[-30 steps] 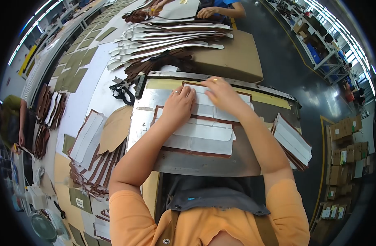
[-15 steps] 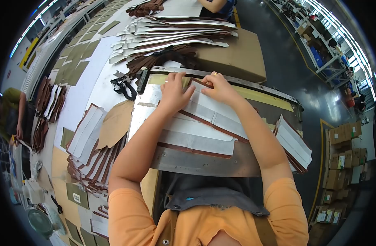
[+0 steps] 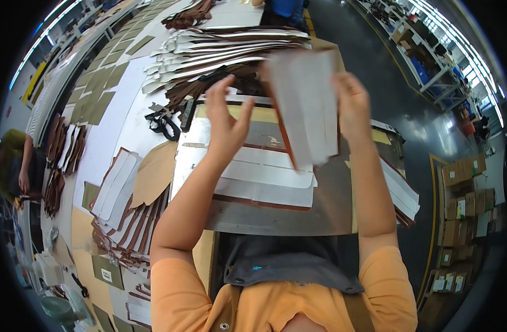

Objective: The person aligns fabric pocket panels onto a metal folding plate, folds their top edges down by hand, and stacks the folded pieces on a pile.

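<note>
My right hand [image 3: 353,108] grips the right edge of a white-backed panel with a brown edge [image 3: 306,110]. The panel is raised above the metal work plate [image 3: 331,213] and smeared by motion. To its left, my left hand [image 3: 225,119] is open, thumb and fingers apart, with nothing in it. Below the hands, more white-backed panels [image 3: 264,182] with reddish-brown edges lie overlapped on the plate. Yellow tape [image 3: 259,114] runs along the plate's far side.
Fanned stacks of similar panels [image 3: 118,188] lie at the left, and others [image 3: 400,191] at the right. Long white and brown strips [image 3: 220,52] are piled beyond the plate. Black tape rolls [image 3: 164,123] sit nearby. Another person's arm [image 3: 25,166] shows at far left.
My right hand has lifted one panel off the plate, turning it more upright and moving right. My left hand has come off the work and opened.
</note>
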`<state>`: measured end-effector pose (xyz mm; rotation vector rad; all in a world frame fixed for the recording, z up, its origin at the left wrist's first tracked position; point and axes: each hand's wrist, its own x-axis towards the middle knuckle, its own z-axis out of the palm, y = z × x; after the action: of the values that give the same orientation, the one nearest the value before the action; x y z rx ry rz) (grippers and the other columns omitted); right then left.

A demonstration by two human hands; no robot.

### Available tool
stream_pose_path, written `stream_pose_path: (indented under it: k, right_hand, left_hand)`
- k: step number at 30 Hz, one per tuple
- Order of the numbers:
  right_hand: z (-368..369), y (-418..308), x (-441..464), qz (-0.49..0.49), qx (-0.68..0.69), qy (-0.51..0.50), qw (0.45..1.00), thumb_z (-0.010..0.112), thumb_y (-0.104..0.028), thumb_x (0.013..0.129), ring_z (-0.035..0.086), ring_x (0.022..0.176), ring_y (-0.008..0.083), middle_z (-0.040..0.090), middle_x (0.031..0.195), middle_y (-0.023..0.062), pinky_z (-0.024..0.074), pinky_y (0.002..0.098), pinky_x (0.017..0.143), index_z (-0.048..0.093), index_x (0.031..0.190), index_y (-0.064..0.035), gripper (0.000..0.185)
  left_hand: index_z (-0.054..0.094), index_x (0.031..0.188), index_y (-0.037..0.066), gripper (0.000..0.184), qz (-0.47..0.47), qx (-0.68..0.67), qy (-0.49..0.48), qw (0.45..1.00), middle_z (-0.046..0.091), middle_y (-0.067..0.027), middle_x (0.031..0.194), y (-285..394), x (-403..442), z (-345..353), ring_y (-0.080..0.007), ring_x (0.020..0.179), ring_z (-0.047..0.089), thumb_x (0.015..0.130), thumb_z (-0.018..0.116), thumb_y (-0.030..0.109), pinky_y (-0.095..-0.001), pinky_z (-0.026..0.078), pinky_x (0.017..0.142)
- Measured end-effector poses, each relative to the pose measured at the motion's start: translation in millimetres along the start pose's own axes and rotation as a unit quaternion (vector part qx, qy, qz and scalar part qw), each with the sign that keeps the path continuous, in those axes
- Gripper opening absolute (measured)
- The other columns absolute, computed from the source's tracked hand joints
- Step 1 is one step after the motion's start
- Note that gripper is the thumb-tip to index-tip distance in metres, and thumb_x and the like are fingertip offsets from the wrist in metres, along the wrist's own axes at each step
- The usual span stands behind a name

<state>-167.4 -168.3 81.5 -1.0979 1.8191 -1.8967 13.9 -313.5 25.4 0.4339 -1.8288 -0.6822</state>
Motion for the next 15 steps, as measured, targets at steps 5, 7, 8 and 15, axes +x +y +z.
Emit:
stream_pose_path:
  k: [5, 7, 8, 15]
  right_hand:
    - [-24, 3, -36, 0.097, 0.225, 0.102, 0.964, 0.052, -0.020, 0.094, 0.062, 0.089, 0.0208, 0.061, 0.099, 0.0093, 0.0544, 0.0356, 0.075, 0.051, 0.106, -0.0012, 0.023]
    - [-34, 30, -69, 0.225, 0.164, 0.026, 0.960, 0.050, -0.023, 0.094, 0.064, 0.085, 0.0203, 0.062, 0.093, 0.0100, 0.0559, 0.0344, 0.072, 0.054, 0.101, -0.0016, 0.023]
    - [-52, 45, -82, 0.300, 0.144, -0.111, 0.936, 0.050, -0.025, 0.094, 0.066, 0.076, 0.0199, 0.063, 0.085, 0.0095, 0.0565, 0.0320, 0.064, 0.057, 0.096, -0.0014, 0.025]
    - [-50, 4, -68, 0.200, -0.296, -0.148, 0.922, 0.053, -0.023, 0.091, 0.065, 0.077, 0.0166, 0.063, 0.073, 0.0091, 0.0501, 0.0267, 0.064, 0.063, 0.085, 0.0006, 0.026]
  left_hand:
    - [0.051, 0.113, 0.008, 0.033, 0.069, 0.140, -0.055, 0.986, 0.052, -0.0112, 0.112, 13, -1, -6, -0.0280, 0.102, 0.047, 0.082, 0.061, 0.011, -0.0382, 0.034, 0.087]
    - [0.054, 0.105, 0.012, 0.025, 0.066, 0.216, -0.172, 0.959, 0.055, -0.0081, 0.106, 18, -13, -3, -0.0301, 0.102, 0.049, 0.081, 0.061, 0.015, -0.0401, 0.033, 0.083]
    - [0.055, 0.105, 0.012, 0.022, 0.052, 0.212, -0.236, 0.947, 0.056, -0.0071, 0.106, 19, -20, 1, -0.0290, 0.103, 0.050, 0.083, 0.058, 0.015, -0.0415, 0.033, 0.087]
    - [0.056, 0.104, 0.012, 0.017, 0.063, 0.268, -0.375, 0.885, 0.056, -0.0046, 0.106, 6, -29, 4, -0.0252, 0.104, 0.054, 0.087, 0.053, 0.015, -0.0447, 0.030, 0.097]
